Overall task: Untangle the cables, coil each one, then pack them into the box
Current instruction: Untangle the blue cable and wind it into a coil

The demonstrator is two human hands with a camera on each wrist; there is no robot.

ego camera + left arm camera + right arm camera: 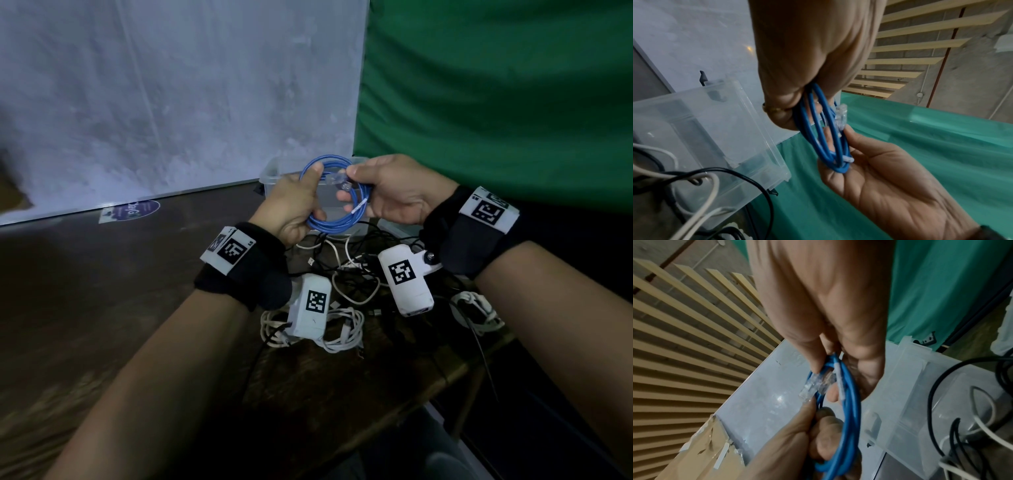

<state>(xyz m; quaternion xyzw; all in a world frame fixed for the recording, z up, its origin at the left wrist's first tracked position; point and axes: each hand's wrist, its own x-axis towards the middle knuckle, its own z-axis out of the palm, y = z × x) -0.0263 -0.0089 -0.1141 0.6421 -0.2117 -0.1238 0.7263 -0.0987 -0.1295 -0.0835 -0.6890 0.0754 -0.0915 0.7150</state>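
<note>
Both hands hold a coiled blue network cable (337, 224) in the air, in front of the clear plastic box (270, 174). My left hand (301, 198) grips the left side of the coil, thumb on top and fingers curled underneath. My right hand (368, 183) pinches the right side, where the clear plug ends (344, 181) lie. In the left wrist view the blue coil (824, 129) hangs between my left fingers (785, 105) and the right palm (879, 178). In the right wrist view both clear plugs (813, 384) sit under the right fingertips. Inside, the box (715, 129) looks bare.
A tangle of white and black cables (349, 274) lies on the dark wooden table (102, 291) below my hands. One white coil (342, 329) sits near the left wrist, another (476, 308) near the table's right edge. A white board (171, 102) and green cloth (496, 102) stand behind.
</note>
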